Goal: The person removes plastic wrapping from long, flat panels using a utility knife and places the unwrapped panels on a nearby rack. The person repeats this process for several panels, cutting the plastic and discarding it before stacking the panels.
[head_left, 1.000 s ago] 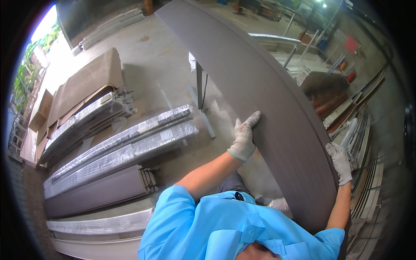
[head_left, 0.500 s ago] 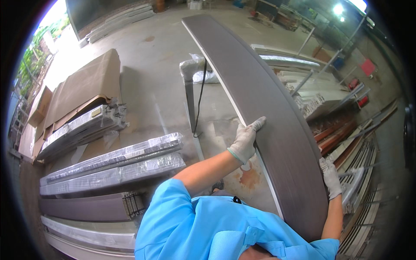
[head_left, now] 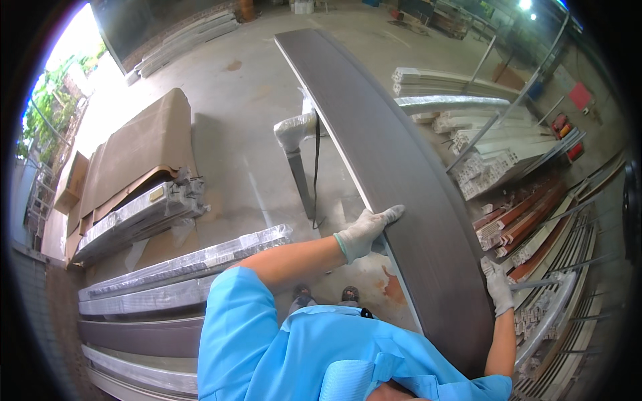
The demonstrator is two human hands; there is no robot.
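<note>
A long, wide grey-brown board (head_left: 401, 167) with a pale edge slants across the middle, running from near my body to the far side. My left hand (head_left: 366, 232), in a light work glove, is closed on its left edge, thumb on top and fingers underneath. On the right edge, nearer to me, my gloved right hand (head_left: 497, 286) grips the same board; its fingertips are partly hidden. Beneath the board's far half stands a support (head_left: 300, 160) with a plastic-wrapped top, a dark leg and a dangling black strap. Whether the board touches it I cannot tell.
Plastic-wrapped bundles (head_left: 180, 271) of long profiles lie at the left, beyond them a stack under brown cardboard (head_left: 140, 144). At the right, racks hold white profiles (head_left: 498, 157), red-brown profiles (head_left: 521, 217) and thin strips, with metal bars (head_left: 478, 137) sticking out.
The view has shifted, and my feet now show below. The board stays in both hands, its near part slightly further left in the picture.
</note>
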